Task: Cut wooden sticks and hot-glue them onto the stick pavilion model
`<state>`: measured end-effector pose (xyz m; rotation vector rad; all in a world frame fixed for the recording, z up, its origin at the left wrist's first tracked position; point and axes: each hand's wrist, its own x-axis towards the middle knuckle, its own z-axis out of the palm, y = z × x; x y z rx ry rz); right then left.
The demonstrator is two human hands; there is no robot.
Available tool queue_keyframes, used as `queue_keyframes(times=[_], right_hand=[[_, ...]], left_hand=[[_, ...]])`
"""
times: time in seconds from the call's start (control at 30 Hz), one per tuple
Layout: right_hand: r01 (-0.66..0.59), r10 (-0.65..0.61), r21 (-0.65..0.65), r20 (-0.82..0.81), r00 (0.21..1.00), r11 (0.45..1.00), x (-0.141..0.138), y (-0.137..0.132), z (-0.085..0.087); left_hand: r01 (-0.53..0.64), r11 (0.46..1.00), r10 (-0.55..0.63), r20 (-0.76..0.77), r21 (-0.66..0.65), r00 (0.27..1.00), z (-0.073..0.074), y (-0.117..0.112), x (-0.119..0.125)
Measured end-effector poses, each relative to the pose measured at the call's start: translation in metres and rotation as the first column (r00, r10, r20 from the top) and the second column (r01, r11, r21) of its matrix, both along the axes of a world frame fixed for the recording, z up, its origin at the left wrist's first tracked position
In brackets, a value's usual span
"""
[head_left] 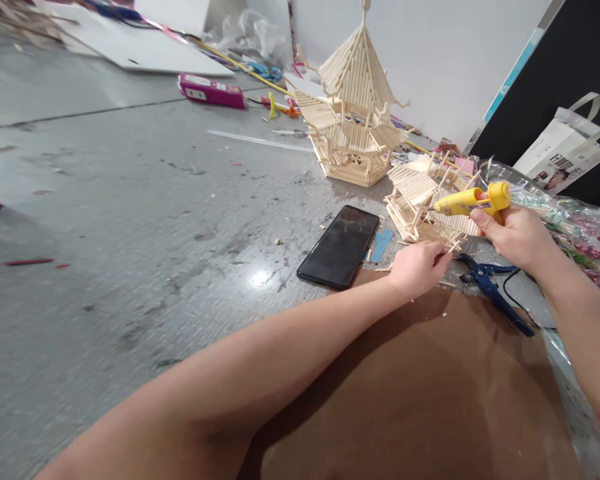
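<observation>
My right hand [523, 237] is wrapped round a yellow hot glue gun [475, 200], its nozzle pointing left over a small, partly built wooden-stick model [413, 190]. In front of that model my left hand [420, 267] is closed in a pinch on a short thin wooden stick [453, 247]. Just right of the left hand lie dark blue cutting pliers [495, 290]. Behind stands a taller pagoda model [353, 127] of the same pale sticks, with a pointed roof. The glue gun hides part of the small model.
A black smartphone [340, 247] lies left of the small model, with a scrap of blue tape [381, 245] beside it. Farther back is a purple power strip [213, 91]. A white paper bag [560, 147] and crinkled clear plastic [555, 210] are at the right.
</observation>
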<state>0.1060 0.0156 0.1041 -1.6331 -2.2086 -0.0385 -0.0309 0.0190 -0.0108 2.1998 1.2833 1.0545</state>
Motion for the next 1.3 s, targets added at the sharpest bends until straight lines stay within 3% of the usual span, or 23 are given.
queue_keyframes(times=[0.6, 0.83, 1.0, 1.13, 1.3], right_hand=[[-0.036, 0.035, -0.010, -0.042, 0.998, 0.999, 0.003, 0.000, 0.002], [0.038, -0.036, 0.026, -0.064, 0.997, 0.999, 0.002, 0.010, 0.000], [0.099, -0.105, -0.037, -0.275, 0.956, 0.994, 0.014, 0.005, -0.001], [0.045, -0.144, -0.188, -0.554, 0.820, 0.981, 0.031, -0.013, -0.006], [-0.023, -0.173, -0.293, -0.624, 0.762, 0.956, 0.050, -0.035, -0.016]], left_hand=[[-0.005, 1.000, 0.006, -0.012, 0.025, 1.000, -0.001, 0.001, 0.000], [-0.002, 1.000, 0.001, 0.017, 0.010, 1.000, 0.000, 0.001, 0.000], [-0.017, 1.000, 0.016, 0.100, 0.004, 0.995, 0.003, 0.001, -0.002], [-0.063, 0.998, 0.062, 0.168, -0.001, 0.984, 0.004, 0.003, -0.005], [-0.059, 0.998, 0.055, 0.200, 0.016, 0.978, 0.003, 0.004, -0.006]])
